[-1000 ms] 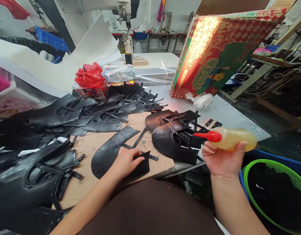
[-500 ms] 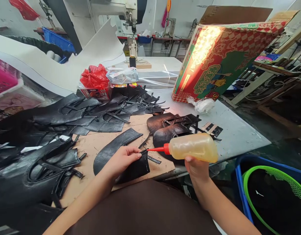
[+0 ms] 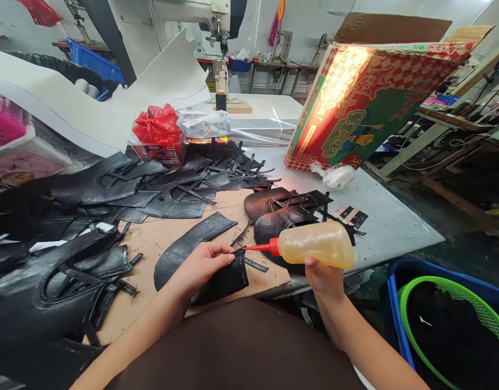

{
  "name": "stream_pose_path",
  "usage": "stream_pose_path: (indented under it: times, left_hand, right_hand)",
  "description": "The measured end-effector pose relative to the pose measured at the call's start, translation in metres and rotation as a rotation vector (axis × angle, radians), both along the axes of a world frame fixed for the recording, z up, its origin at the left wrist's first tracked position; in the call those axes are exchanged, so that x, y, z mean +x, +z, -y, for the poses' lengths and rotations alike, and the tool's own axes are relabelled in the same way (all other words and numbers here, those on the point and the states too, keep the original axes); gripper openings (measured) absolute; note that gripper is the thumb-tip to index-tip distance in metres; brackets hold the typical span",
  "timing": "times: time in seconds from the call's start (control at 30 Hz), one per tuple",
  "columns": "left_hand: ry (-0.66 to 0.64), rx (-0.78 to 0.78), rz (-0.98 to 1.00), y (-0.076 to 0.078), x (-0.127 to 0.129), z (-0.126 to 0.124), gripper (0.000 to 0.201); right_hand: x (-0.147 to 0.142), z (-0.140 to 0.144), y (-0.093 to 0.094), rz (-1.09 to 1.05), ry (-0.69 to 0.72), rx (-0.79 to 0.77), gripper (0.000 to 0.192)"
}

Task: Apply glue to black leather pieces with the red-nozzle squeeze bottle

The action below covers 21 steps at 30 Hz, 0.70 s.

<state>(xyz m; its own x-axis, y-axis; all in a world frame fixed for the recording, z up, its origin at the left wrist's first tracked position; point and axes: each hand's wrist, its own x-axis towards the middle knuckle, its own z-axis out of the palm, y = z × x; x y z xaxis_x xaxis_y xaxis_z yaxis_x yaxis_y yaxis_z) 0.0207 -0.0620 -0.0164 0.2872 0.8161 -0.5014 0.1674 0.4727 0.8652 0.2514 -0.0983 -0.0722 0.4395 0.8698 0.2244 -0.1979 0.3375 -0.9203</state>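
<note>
Desk: seen across centre and right. Red-and-green carton: stood upper right. Curved black leather piece: laid lower centre, edge pinched by left grip. Yellowish bottle: clasped by right grip, right of centre. Red nozzle: pointed at the pinched edge; whether touching cannot be told.

pale wall, red-edged benches along it, wood-topped table at right, dark floor, perhaps concrete
</note>
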Motion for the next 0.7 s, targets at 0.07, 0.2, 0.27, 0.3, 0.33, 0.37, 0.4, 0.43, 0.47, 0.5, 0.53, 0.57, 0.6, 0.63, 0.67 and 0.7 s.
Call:
stream_pose_path:
  times: [0.07, 0.2, 0.27, 0.3, 0.33, 0.37, 0.4, 0.43, 0.47, 0.5, 0.53, 0.57, 0.6, 0.63, 0.67, 0.7]
  left_hand:
    - [-0.006, 0.005, 0.009, -0.002, -0.001, 0.0, 0.025]
    - [0.013, 0.009, 0.018, -0.004, -0.001, -0.001, 0.025]
    - [0.027, 0.017, 0.01, -0.004, -0.001, -0.001, 0.024]
    - [0.03, 0.023, 0.007, -0.004, -0.001, -0.001, 0.024]
    - [0.027, 0.03, 0.006, -0.004, -0.001, -0.001, 0.023]
    - [0.022, 0.034, 0.008, -0.004, -0.001, 0.0, 0.023]
    - [0.015, 0.032, 0.015, -0.005, -0.002, 0.0, 0.023]
    - [0.007, 0.03, 0.024, -0.006, -0.002, -0.001, 0.023]
    - [-0.001, 0.029, 0.03, -0.006, -0.003, -0.001, 0.023]
    - [-0.005, 0.032, 0.034, -0.006, -0.003, -0.001, 0.023]
    - [-0.008, 0.039, 0.033, -0.007, -0.003, -0.001, 0.023]
    - [-0.012, 0.046, 0.031, -0.007, -0.004, -0.002, 0.023]
    - [-0.017, 0.053, 0.03, -0.007, -0.004, -0.002, 0.023]
    - [-0.018, 0.055, 0.029, -0.007, -0.004, -0.002, 0.024]
    - [-0.016, 0.056, 0.029, -0.008, -0.004, -0.002, 0.023]
    - [-0.013, 0.058, 0.027, -0.009, -0.004, -0.002, 0.023]
  right_hand:
    - [-0.001, 0.001, 0.0, -0.017, 0.017, -0.018, 0.043]
    - [-0.001, 0.0, 0.003, -0.021, 0.042, -0.026, 0.046]
    - [-0.002, -0.001, 0.005, -0.024, 0.056, -0.022, 0.047]
    - [-0.002, -0.002, 0.007, -0.032, 0.063, -0.023, 0.048]
    - [-0.002, -0.003, 0.008, -0.043, 0.069, -0.025, 0.049]
    - [-0.002, -0.003, 0.01, -0.055, 0.073, -0.029, 0.05]
    - [-0.002, -0.004, 0.011, -0.064, 0.076, -0.036, 0.051]
    - [-0.002, -0.004, 0.012, -0.068, 0.081, -0.044, 0.051]
    - [-0.002, -0.004, 0.013, -0.07, 0.089, -0.053, 0.051]
    - [-0.002, -0.004, 0.013, -0.069, 0.099, -0.063, 0.05]
    - [-0.001, -0.004, 0.013, -0.067, 0.109, -0.071, 0.05]
    - [-0.001, -0.003, 0.013, -0.066, 0.117, -0.077, 0.051]
    - [0.0, -0.002, 0.012, -0.066, 0.121, -0.08, 0.051]
    - [0.0, -0.002, 0.011, -0.067, 0.122, -0.081, 0.052]
    - [0.001, -0.001, 0.01, -0.067, 0.124, -0.084, 0.051]
    - [0.002, 0.0, 0.009, -0.067, 0.127, -0.088, 0.05]
